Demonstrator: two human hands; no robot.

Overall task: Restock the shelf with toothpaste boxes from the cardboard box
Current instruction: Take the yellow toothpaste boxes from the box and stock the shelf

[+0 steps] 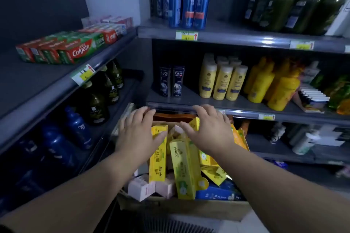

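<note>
The yellow toothpaste boxes (181, 164) stand loosely in the cardboard box (181, 207), just under both hands; the left hand (139, 134) rests with spread fingers on one yellow box top, the right hand (206, 130) hovers spread beside it, and neither is closed on anything. Because the boxes lean on each other, pulling one could tip its neighbours or the pink boxes (144, 188) out. Up and to the left of the hands, the shelf (91, 67) carries boxes marked "Colgate" (80, 49); beyond the fingertips stand bottles marked "CLEAR" (178, 81).

Both hands (139, 132) (207, 131) outstretched (fingers spread)
</note>
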